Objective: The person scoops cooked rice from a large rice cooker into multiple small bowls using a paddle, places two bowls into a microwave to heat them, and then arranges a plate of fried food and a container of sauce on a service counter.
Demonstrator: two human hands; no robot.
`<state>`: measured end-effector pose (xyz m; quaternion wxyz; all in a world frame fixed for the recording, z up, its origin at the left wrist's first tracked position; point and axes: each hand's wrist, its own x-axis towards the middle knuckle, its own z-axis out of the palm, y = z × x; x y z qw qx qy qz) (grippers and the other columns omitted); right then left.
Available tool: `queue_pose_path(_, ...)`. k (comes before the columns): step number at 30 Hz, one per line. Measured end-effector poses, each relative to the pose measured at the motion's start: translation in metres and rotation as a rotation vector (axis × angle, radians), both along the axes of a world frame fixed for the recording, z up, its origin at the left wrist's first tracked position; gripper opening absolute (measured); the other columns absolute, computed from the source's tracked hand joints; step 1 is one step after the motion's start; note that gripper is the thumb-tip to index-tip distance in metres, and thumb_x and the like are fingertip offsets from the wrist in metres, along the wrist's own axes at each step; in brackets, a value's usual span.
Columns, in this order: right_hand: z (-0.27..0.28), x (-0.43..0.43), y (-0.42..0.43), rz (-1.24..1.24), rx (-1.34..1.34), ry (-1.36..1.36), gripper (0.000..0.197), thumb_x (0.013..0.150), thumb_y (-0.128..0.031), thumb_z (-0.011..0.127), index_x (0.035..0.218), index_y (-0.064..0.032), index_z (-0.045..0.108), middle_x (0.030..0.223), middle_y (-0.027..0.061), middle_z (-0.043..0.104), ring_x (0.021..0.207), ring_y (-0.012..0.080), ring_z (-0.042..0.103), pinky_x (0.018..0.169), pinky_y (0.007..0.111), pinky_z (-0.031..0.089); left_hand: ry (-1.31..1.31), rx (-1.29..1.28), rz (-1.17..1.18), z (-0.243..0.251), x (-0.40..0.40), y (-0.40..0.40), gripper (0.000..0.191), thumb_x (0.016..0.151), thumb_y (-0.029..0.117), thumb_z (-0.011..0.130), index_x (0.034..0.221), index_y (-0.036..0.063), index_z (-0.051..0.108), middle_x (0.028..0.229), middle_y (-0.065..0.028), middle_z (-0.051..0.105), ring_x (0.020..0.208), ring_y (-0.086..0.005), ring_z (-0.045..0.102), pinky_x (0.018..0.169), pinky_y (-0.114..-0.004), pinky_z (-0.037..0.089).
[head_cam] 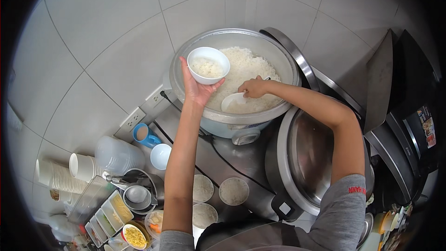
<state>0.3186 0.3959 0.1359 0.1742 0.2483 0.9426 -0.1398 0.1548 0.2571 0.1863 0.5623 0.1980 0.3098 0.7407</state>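
Observation:
My left hand holds a white bowl from below, over the left side of a large rice cooker. Some cooked rice lies in the bowl. Inside the cooker, my right hand grips a white rice paddle, its blade down against the rice. The rice is heaped higher towards the back of the pot. Behind the cooker's right rim leans a round metal lid.
A second large pot with a metal lid stands at the right. Several rice-filled containers sit below, near a black cord. At left are a blue mug, an empty bowl, stacked paper cups and a divided topping tray.

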Motion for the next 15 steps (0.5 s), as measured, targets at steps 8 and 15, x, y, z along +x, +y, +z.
queue_pose_path(8,0.014,0.027,-0.017,-0.001,-0.105,-0.015,0.024,0.08,-0.025,0.055,0.103,-0.0208,0.061,0.087,0.0003,0.063,0.094,0.0197,0.055,0.084,0.05,0.028,-0.018,0.017,-0.001,-0.002,-0.004,0.0,0.085,0.071,0.08,0.032,0.126,0.0149,0.039,0.124,-0.0116,0.045,0.112,-0.0288,0.047,0.083,-0.047,0.043)
queue_pose_path(15,0.023,0.048,0.009,-0.081,-0.586,-0.07,0.016,0.082,-0.014,0.057,0.09,-0.0022,0.062,0.064,0.0005,0.055,0.062,0.0112,0.05,0.058,0.026,0.039,0.069,0.018,0.063,-0.003,0.001,0.004,0.077,0.077,0.074,0.03,0.123,0.0132,0.042,0.116,-0.0121,0.052,0.1,-0.0273,0.057,0.071,-0.043,0.052)
